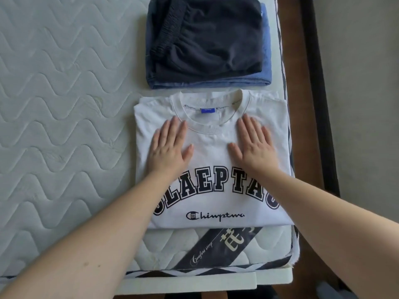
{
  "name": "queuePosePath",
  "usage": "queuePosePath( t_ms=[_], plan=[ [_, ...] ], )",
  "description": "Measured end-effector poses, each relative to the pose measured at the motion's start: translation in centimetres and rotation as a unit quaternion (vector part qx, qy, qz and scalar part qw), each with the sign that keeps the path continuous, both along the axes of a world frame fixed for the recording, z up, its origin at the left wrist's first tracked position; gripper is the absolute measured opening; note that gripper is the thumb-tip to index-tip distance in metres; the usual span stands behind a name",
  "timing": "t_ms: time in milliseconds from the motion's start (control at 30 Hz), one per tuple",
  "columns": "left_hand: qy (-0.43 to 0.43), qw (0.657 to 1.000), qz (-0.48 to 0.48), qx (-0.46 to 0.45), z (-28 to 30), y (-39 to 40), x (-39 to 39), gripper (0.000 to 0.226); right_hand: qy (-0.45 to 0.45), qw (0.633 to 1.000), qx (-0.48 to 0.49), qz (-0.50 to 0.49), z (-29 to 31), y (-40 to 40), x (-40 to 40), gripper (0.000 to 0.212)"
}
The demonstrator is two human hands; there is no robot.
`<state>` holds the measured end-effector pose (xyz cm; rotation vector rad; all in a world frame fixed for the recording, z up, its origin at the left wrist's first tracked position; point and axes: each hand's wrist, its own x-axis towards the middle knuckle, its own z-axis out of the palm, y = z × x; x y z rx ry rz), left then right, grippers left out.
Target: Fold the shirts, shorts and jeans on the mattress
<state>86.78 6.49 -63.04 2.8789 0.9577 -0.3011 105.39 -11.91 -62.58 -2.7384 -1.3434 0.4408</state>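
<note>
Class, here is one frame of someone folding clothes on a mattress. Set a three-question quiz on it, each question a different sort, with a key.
1. True or false: both hands lie flat on the white shirt.
2. What lies on top of the pile beyond the shirt? A) a towel B) dark shorts C) socks
3. Fill in: the left hand and right hand rest just below the shirt's ____.

Key: 1 true; 2 B; 3 collar.
</note>
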Motion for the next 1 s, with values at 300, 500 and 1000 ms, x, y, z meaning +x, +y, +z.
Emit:
queuePosePath(
  t_ms=[300,500,1000],
  plan=[
    [-0.013,1.0,0.004,-0.003,1.0,5.2,1.3,0.071,-0.003,0.998,-0.005,-0.068,0.4,1.7,4.3,0.079],
    [-0.067,0.997,0.049,-0.006,-0.2,5.6,1.1,0.075,0.025,0.994,0.004,-0.103,-0.4,1.3,5.2,0.084],
    [0.022,0.998,0.056,-0.033,-0.6,6.4,2.1,0.077,0.026,0.993,-0.035,-0.114,-0.6,2.0,5.5,0.079]
  ],
)
